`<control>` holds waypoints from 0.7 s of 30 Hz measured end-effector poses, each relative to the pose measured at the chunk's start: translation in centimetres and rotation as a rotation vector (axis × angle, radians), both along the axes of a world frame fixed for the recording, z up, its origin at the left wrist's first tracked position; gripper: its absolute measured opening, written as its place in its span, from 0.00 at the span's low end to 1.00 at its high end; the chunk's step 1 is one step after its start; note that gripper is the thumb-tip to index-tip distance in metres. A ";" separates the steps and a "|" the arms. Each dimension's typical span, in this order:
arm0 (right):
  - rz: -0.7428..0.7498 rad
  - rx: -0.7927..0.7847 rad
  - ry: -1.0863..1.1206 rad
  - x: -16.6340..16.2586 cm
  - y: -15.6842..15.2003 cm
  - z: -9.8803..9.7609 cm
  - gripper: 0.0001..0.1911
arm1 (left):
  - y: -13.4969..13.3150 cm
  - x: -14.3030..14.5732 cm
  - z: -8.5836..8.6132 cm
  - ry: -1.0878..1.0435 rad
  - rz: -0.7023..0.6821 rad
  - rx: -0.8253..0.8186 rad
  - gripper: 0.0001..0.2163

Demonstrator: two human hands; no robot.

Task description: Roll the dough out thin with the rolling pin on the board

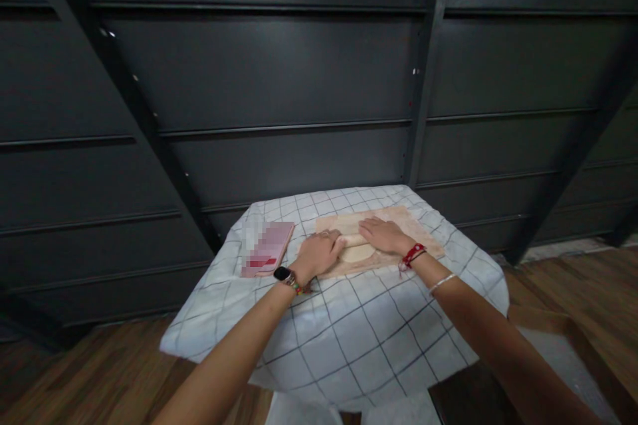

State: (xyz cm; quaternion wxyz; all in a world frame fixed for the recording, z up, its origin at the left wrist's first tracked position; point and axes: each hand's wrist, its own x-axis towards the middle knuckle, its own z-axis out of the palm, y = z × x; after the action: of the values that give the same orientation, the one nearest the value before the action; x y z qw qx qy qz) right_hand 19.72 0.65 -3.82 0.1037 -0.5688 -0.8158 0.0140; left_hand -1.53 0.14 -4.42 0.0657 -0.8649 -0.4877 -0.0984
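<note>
My left hand [319, 251] rests with fingers curled over the left end of a pale rolling pin [353, 240]. My right hand [383, 234] lies flat, fingers stretched, over the pin's right end. Under the pin sits a round flat piece of dough [357, 254] on a light wooden board [399, 216]. The board lies on a small table under a white checked cloth [343, 325]. A dark watch is on my left wrist; a red band and a thin bracelet are on my right.
A pink flat packet [266, 249], partly blurred, lies on the cloth left of the board. A dark panelled wall [299, 93] with slanted beams stands right behind the table. Wooden floor [588, 292] surrounds the table.
</note>
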 end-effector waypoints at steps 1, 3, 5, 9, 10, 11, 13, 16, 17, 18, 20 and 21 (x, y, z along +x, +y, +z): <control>0.018 -0.009 0.000 0.1 -0.2 -0.1 0.22 | -0.7 -0.2 -0.2 -0.012 -0.039 0.034 0.22; 0.045 -0.030 0.001 0.3 -0.6 -0.3 0.26 | -1.6 -0.5 -0.5 -0.024 -0.096 0.094 0.21; 0.036 -0.049 0.010 0.2 -0.6 -0.2 0.26 | -1.4 -0.5 -0.5 -0.007 -0.098 0.104 0.21; -0.027 -0.051 0.025 -0.8 1.0 1.0 0.22 | 1.6 0.3 0.3 0.037 0.022 0.023 0.21; -0.037 -0.049 0.024 -1.0 1.6 1.3 0.21 | 2.6 0.6 0.5 0.037 0.071 -0.016 0.21; -0.045 -0.049 0.023 -1.3 2.1 1.7 0.21 | 3.6 0.9 0.8 0.032 0.126 -0.049 0.22; -0.052 -0.054 0.020 -1.6 2.8 2.1 0.21 | 4.8 1.3 1.1 0.023 0.201 -0.091 0.23; -0.036 -0.069 0.015 -1.6 2.8 1.9 0.20 | 4.3 1.3 1.0 0.021 0.206 -0.075 0.24; -0.027 -0.074 0.014 -1.4 2.5 1.7 0.19 | 3.5 1.2 0.8 0.023 0.180 -0.053 0.23; -0.017 -0.081 0.014 -1.2 1.9 1.4 0.18 | 2.5 1.0 0.6 0.026 0.149 -0.026 0.23; 0.018 -0.076 0.010 -0.7 0.4 0.7 0.20 | 0.2 0.5 0.1 0.023 0.071 0.031 0.22; 0.040 -0.058 0.006 -0.4 -0.4 0.4 0.22 | -0.9 0.3 -0.1 0.015 0.043 0.062 0.21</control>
State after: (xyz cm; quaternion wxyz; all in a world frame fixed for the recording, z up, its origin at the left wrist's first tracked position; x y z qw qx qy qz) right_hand 19.28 0.25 -3.44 0.0894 -0.5549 -0.8261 0.0415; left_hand -1.28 -0.77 -4.53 0.0982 -0.8526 -0.5023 -0.1057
